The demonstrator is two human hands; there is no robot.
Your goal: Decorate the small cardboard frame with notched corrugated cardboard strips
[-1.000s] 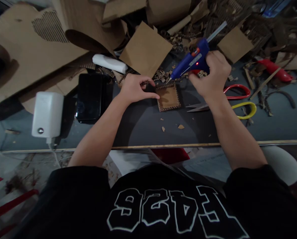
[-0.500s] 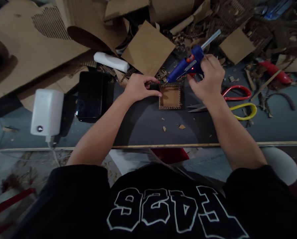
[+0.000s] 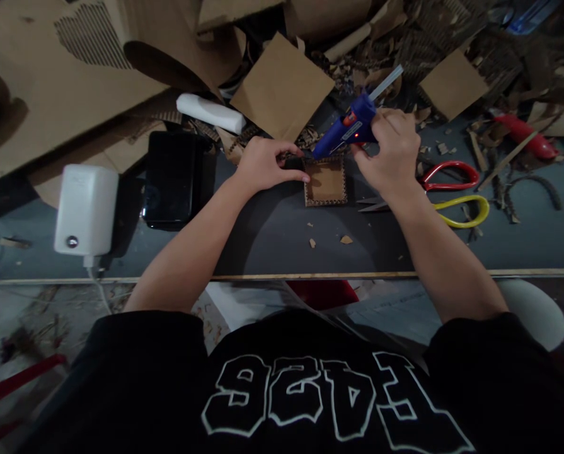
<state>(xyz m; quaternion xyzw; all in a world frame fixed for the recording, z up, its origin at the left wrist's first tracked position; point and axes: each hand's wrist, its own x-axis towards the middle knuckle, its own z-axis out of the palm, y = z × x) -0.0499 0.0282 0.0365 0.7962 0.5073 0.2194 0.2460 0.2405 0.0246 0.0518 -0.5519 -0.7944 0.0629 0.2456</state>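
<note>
A small square cardboard tray (image 3: 326, 181) with low corrugated walls lies on the dark tabletop. My left hand (image 3: 267, 165) grips its left side, the thumb on the left wall and the forefinger near the far left corner. Between thumb and forefinger the gap looks dark. In my right hand (image 3: 395, 151) is a blue hot glue gun (image 3: 341, 132), its red light lit and a clear glue stick (image 3: 386, 82) sticking out of the back. The gun's nozzle points down at the tray's far left corner; whether it touches the cardboard I cannot tell.
Scissors (image 3: 461, 211) with red and yellow handles lie under my right forearm. A black box-like object (image 3: 171, 180) and a white charger (image 3: 87, 208) with a cable stand left. Behind are a white roll (image 3: 210, 113), cardboard squares (image 3: 282, 88) and scraps. A red tool (image 3: 525, 135) lies right.
My right hand has brought the glue gun slightly left and tilted it more steeply, its nozzle moving along the tray's far edge toward the left corner. My left hand stays on the tray.
</note>
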